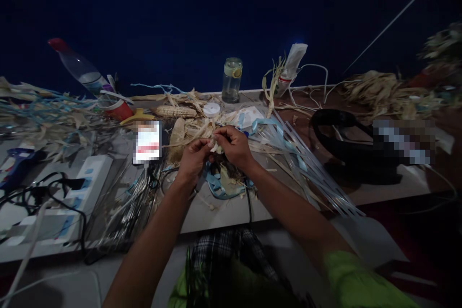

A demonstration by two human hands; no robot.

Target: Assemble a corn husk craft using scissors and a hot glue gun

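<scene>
At the middle of the table my left hand (197,156) and my right hand (234,147) meet, fingers pinched together. Between the fingertips is a small piece of pale dried corn husk (216,147), partly covered by the fingers. Light blue strips (223,192) lie in a loop just below the hands, with dark scraps among them. Beyond the hands, more dried husk (198,130) is scattered. A bare corn cob (176,111) lies behind it to the left. A phone (146,143) with a lit, blurred-out screen stands left of my left hand.
A clear jar (231,82) and a white lid (211,109) sit at the back. Clear rods (310,168) run along the right, near a black curved device (335,137). At left are a red cup (121,109), a tilted plastic bottle (79,67) and a power strip (88,180) with cables.
</scene>
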